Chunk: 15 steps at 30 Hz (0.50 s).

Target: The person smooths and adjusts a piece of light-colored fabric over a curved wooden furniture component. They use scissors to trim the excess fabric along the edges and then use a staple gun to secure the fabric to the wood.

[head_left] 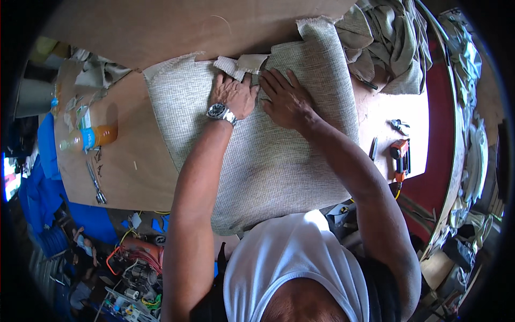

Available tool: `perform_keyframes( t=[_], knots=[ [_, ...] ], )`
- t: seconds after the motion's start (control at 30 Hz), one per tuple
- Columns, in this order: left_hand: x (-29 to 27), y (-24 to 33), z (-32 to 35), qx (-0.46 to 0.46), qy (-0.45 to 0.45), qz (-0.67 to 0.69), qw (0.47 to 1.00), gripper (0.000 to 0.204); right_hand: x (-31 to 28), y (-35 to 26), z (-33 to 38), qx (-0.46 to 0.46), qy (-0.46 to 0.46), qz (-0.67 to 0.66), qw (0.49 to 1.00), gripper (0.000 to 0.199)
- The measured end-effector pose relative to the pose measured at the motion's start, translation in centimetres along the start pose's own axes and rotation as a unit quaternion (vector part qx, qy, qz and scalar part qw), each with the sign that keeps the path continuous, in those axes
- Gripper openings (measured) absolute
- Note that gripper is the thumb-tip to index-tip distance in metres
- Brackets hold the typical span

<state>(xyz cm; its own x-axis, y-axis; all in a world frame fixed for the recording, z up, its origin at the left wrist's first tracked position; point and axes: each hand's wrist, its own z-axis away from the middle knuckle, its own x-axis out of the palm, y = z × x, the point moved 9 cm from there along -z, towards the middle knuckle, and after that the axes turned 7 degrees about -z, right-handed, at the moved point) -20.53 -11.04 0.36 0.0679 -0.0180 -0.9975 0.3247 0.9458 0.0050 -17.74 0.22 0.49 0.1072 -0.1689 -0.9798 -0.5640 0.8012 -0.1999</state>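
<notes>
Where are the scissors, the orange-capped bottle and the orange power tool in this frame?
scissors (96,185), head view, on the blades just above the handles.
bottle (88,138), head view, on its blue label band.
orange power tool (399,152), head view, on its orange body.

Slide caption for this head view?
Left hand and right hand press flat on grey woven fabric covering a plywood table.
</notes>
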Motion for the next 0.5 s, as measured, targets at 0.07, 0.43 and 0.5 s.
perform_keyframes(
  t=[0.07,0.43,0.5],
  knots=[
    [0.2,0.2,0.1,-0.002,0.001,0.000,1.000,0.051,0.5,0.3,-1.7,0.010,0.011,-0.011,1.000,0.064],
    [-4.8,-4.8,-0.8,-0.136,0.184,0.035,0.973,0.042,1.9,1.4,-4.0,0.008,-0.052,-0.012,0.999,0.064],
    [-6.5,-6.8,-0.4,-0.210,0.097,-0.029,0.972,0.046,2.2,1.7,-4.0,0.017,-0.068,-0.010,0.997,0.062]
  ],
)
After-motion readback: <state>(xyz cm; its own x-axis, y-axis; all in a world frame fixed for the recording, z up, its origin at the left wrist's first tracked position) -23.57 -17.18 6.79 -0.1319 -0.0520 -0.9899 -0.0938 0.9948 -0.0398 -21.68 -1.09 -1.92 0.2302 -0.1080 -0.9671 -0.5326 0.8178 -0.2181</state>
